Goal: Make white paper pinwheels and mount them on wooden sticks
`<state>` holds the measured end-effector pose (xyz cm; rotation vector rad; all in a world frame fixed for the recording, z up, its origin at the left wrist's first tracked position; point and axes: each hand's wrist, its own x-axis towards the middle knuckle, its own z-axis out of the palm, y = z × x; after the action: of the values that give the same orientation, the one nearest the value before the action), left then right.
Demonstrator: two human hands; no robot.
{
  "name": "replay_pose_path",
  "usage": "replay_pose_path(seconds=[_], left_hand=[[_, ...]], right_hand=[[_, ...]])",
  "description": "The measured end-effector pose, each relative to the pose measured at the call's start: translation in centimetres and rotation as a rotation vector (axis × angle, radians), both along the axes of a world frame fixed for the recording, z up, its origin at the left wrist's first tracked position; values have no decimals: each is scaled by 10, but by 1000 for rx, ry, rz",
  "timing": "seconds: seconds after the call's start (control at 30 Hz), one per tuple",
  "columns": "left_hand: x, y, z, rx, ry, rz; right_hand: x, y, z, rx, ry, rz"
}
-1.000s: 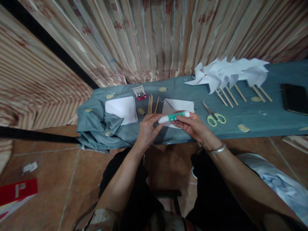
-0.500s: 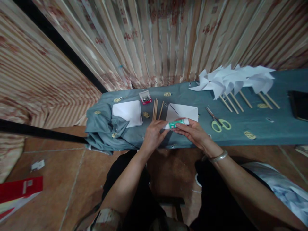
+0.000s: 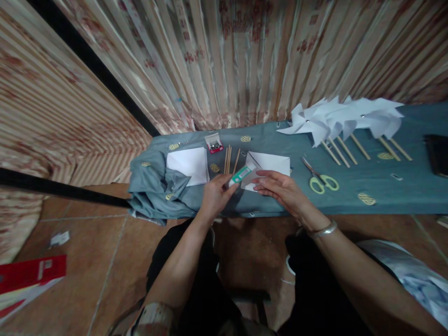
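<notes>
Head view, looking down over a narrow bench draped in grey-blue cloth, striped curtain behind.

Left hand: fingers closed around the lower end of a glue stick, white tube with a green label and barcode. The tube is tilted, its upper end pointing right and away, over the near left corner of a folded white paper square.

Right hand: fingers loosely stretched toward the left, lying flat at the near edge of that paper square, fingertips just beside the glue stick's upper end. Whether they touch the tube I cannot tell. Nothing gripped in this hand as far as shows. Silver bangle on the wrist.

Around the hands, all on the bench:
- thin wooden sticks, a small bunch, just left of the paper square, beyond the left hand
- second white paper sheet further left, beside a bunched fold of the cloth
- small red-edged packet of dark small parts, near the far edge
- scissors with yellow-green handles, right of the paper square
- white paper pinwheels on wooden sticks, heaped at the far right
- dark flat object at the right edge, cut off by the frame

Floor: brown tiles, with a red and white box lying at the left.
</notes>
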<state>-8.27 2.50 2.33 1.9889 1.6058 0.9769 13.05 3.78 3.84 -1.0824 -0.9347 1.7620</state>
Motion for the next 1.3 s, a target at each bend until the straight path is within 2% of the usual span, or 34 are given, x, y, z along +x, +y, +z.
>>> replay_pose_path(seconds=[0.1,0.17,0.33,0.53,0.67,0.8,0.83,0.9,1.0,1.07,1.13,1.2,1.3], left_hand=[[-17,8,-1,-33,92,173],[-26,13,-1,-67,162,216],[-34,20,-2,-136,299,234],[-31,25,-1,-206,373,217],[-37,23,5,-167,413,239],[-33,13,11,-34,400,284],[-27,10,11,35,378,252],[-9,5,7,207,329,77],[27,2,-5,342,295,-243],[47,3,-13,352,299,-352],[61,7,-18,314,305,-420],[67,11,-21,252,299,-444],[70,16,-23,188,289,-437]], right_hand=[[6,2,4,8,-29,-28],[9,2,6,12,-38,-35],[13,2,10,30,-39,-56],[27,5,19,69,-48,-114],[42,9,23,127,-93,-201],[59,13,19,192,-199,-271],[63,13,16,218,-241,-278],[71,14,8,302,-374,-284],[79,12,-2,532,-773,-263],[81,9,-8,709,-1054,-177],[80,6,-12,848,-1200,-41],[77,3,-16,922,-1225,72],[75,0,-19,934,-1233,155]])
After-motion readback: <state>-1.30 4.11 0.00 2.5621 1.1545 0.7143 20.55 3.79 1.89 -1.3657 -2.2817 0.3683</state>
